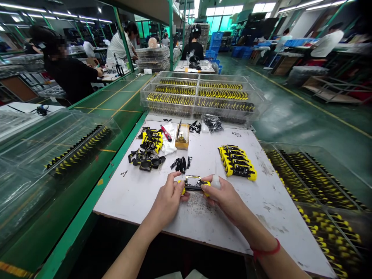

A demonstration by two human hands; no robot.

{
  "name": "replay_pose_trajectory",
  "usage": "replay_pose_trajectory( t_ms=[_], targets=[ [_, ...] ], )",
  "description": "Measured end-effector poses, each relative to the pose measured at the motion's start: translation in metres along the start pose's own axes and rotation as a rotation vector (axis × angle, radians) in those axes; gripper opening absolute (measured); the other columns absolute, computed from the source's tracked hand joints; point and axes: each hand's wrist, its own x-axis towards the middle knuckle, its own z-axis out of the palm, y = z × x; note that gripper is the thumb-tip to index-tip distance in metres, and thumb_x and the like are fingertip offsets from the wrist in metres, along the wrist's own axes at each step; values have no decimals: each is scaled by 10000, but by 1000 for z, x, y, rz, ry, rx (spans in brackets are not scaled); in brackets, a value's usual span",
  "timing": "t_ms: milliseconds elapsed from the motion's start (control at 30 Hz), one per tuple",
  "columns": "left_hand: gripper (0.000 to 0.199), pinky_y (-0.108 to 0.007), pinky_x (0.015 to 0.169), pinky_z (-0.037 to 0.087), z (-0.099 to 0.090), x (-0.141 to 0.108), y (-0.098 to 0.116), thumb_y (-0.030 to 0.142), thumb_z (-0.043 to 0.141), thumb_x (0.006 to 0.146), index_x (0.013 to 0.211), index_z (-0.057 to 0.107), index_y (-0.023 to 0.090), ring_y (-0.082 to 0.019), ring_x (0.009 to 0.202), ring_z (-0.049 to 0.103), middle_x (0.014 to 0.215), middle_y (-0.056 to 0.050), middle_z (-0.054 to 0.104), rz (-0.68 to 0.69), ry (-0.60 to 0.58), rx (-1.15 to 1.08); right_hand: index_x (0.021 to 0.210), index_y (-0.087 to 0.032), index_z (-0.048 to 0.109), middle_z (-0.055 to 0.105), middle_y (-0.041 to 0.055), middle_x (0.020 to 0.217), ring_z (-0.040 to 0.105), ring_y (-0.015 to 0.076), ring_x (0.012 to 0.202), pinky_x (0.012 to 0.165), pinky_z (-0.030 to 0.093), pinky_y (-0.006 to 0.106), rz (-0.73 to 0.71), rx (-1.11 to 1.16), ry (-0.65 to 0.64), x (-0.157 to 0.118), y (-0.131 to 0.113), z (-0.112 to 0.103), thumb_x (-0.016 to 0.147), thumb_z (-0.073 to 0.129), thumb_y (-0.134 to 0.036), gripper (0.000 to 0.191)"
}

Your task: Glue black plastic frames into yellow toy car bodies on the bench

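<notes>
Between my two hands, above the white tabletop [139, 201], is a yellow-and-black plastic housing [193, 183] with a shiny strip across its middle. My left hand [167, 201] grips its left yellow end between thumb and fingers. The right yellow end is pinched by my right hand [225, 195], which also carries a small translucent squeeze bottle with a thin nozzle [215, 181] pointing up. Just beyond lie small black parts [181, 164]. A row of similar yellow-and-black housings [237, 162] stands to the right. More housings [152, 139] and loose black curved pieces [147, 159] are piled on the left.
Behind the work area stand a small yellow box [182, 137], a red cutter knife [166, 133] and a plastic bag of black parts [212, 123]. Clear trays [197, 93] of housings line the back, with others right [316, 182] and left [78, 151]. Several people work farther off.
</notes>
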Motion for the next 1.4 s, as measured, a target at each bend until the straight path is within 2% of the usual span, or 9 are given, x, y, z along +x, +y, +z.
replay_pose_trajectory(
  t_ms=[133, 267, 400, 533, 700, 833, 1067, 1233, 1400],
  targets=[
    [287, -398, 917, 461, -7, -13, 0, 293, 468, 922, 1187, 532, 202, -254, 1034, 572, 1112, -113, 577, 377, 297, 447, 923, -164, 529, 523, -52, 561, 426, 94, 467, 463, 335, 234, 36, 58, -28, 0, -1, 0, 720, 633, -341, 288],
    [340, -405, 943, 450, -4, -16, -5, 180, 503, 909, 1248, 491, 168, -247, 1074, 524, 1132, -111, 585, 731, 241, 814, 909, -166, 532, 519, -48, 591, 430, 92, 497, 466, 343, 224, 50, 90, -54, -1, -2, 2, 738, 629, -319, 249],
    [407, -362, 914, 470, 1, -9, -15, 84, 465, 917, 1320, 416, 121, -210, 999, 555, 1034, -90, 637, 881, 200, 962, 881, -166, 535, 507, -50, 603, 420, 81, 492, 472, 343, 219, 20, 98, -95, 0, 0, 2, 771, 627, -315, 207],
    [451, -343, 927, 469, 1, -6, -18, 44, 459, 909, 1350, 376, 92, -197, 997, 559, 1030, -91, 643, 924, 249, 925, 828, -162, 524, 538, -27, 673, 418, 68, 496, 474, 330, 213, -12, 130, -169, 0, 4, 1, 831, 595, -361, 212],
    [309, -364, 858, 504, 1, -8, -13, 93, 451, 925, 1227, 518, 93, -210, 924, 569, 945, -92, 646, 955, 225, 1012, 907, -175, 522, 570, -8, 718, 451, 87, 552, 502, 357, 213, -27, 158, -193, -3, 7, 1, 889, 529, -449, 274],
    [268, -376, 802, 526, 2, -8, -10, 135, 428, 941, 1161, 581, 135, -208, 879, 572, 901, -80, 636, 952, 220, 1037, 989, -182, 519, 581, -6, 721, 487, 109, 571, 530, 402, 237, -116, 91, -190, -4, 10, -3, 903, 505, -463, 293],
    [250, -339, 876, 512, 9, -8, -8, 101, 430, 932, 1140, 564, 67, -201, 960, 564, 1007, -120, 621, 971, 189, 985, 1020, -179, 520, 580, -8, 751, 504, 103, 546, 545, 424, 256, -183, -14, -187, -3, 12, -11, 900, 517, -456, 302],
    [402, -332, 827, 522, 13, -9, -13, 95, 421, 929, 1325, 456, 156, -199, 938, 552, 1018, -97, 592, 863, 95, 929, 980, -173, 528, 582, -10, 692, 499, 105, 520, 542, 424, 264, -184, -59, -193, -2, 11, -12, 912, 492, -470, 306],
    [512, -338, 840, 509, 11, -10, -17, 9, 396, 880, 1340, 454, 225, -197, 965, 531, 1063, -85, 565, 748, 32, 773, 1053, -168, 521, 621, 12, 717, 525, 121, 543, 552, 438, 277, -195, -75, -251, 1, 12, -19, 906, 503, -468, 334]
  ],
)
